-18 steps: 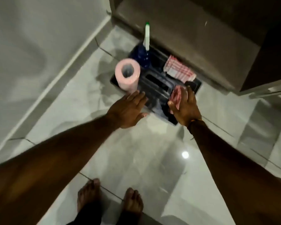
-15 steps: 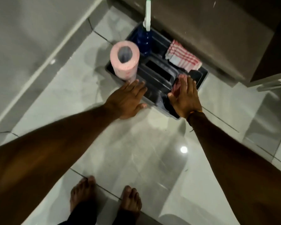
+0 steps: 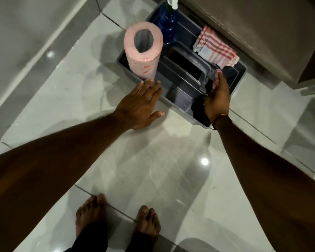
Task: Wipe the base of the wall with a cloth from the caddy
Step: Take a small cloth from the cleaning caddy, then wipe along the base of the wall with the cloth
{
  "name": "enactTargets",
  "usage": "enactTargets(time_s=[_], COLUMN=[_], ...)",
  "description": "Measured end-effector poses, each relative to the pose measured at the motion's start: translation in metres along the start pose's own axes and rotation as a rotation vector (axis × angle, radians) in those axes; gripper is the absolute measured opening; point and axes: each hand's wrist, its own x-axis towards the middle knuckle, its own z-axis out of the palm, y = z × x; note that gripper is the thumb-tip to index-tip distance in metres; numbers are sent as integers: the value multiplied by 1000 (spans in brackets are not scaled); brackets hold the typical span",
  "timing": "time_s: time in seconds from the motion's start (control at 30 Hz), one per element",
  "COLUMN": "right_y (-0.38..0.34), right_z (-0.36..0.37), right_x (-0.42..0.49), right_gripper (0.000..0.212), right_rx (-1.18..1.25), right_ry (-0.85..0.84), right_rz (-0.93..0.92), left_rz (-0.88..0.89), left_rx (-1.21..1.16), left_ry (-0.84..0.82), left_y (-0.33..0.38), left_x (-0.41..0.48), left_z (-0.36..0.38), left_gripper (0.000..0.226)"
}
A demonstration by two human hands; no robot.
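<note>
A dark grey caddy (image 3: 241,78) stands on the tiled floor against a cabinet. A folded red-and-white striped cloth (image 3: 215,50) lies in its back right compartment. My right hand (image 3: 216,99) reaches into the near right compartment and its fingers close on a second red-and-white cloth (image 3: 216,81), mostly hidden under the hand. My left hand (image 3: 140,104) hovers flat and spread at the caddy's near left edge, holding nothing. The wall base (image 3: 36,46) runs diagonally along the left.
A pink paper roll (image 3: 144,51) stands upright in the caddy's left corner, with a blue spray bottle (image 3: 166,24) behind it. A brown cabinet (image 3: 253,24) rises right behind the caddy. Glossy grey tiles surround my bare feet (image 3: 116,219).
The view has moved closer to the caddy. My right hand has turned on edge and dipped into the near right compartment, closing on the cloth. My left hand has stayed by the rim.
</note>
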Motion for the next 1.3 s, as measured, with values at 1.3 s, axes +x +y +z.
enactTargets(time_s=[1.3], right_y=[-199], right_z=[360], right_x=[-118], right_gripper=[76], right_rx=[-584], right_ry=[-543], right_rz=[-1212], left_rz=[-924], left_rx=[-350], left_ry=[168], left_y=[-115], left_x=[-315], left_z=[244], left_gripper=[101])
